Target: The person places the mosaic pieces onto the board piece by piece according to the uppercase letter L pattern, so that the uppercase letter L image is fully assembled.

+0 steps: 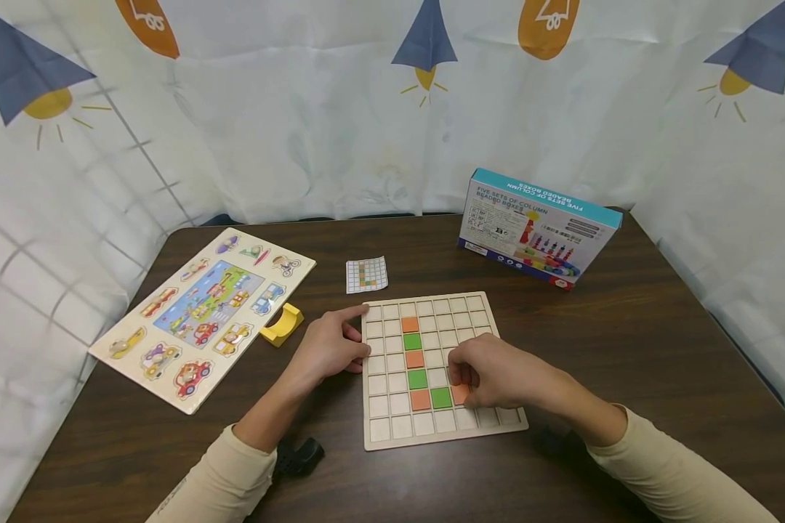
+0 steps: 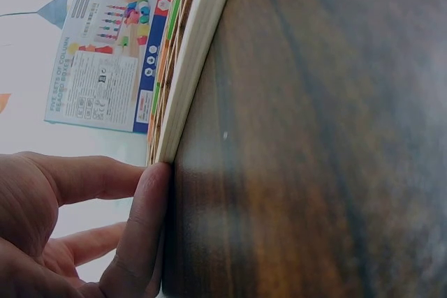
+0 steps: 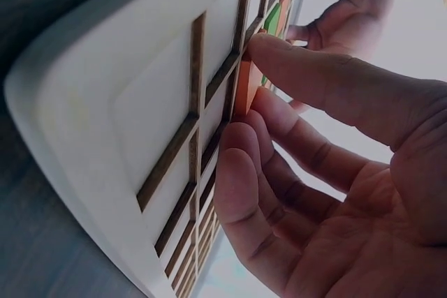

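A wooden grid board (image 1: pixel 392 428) lies on the table, with orange and green square tiles in some of its cells. My right hand (image 1: pixel 497 370) is over the board's lower right part and pinches an orange tile (image 3: pixel 246 88) between thumb and fingers, at a cell beside a green tile (image 1: pixel 441 397). In the head view that orange tile (image 1: pixel 460 393) is partly hidden by the fingers. Along the board's left edge, my left hand (image 1: pixel 330 345) touches the rim with its fingertips. In the left wrist view, fingers (image 2: pixel 143 221) meet the board's side (image 2: pixel 188 75).
Behind the board lies a small pattern card (image 1: pixel 366 275). A picture puzzle board (image 1: pixel 170 378) leans on a yellow curved block (image 1: pixel 283 325) at left. A cardboard box (image 1: pixel 538 229) stands at the back right. Near the left forearm lies a black object (image 1: pixel 301 457).
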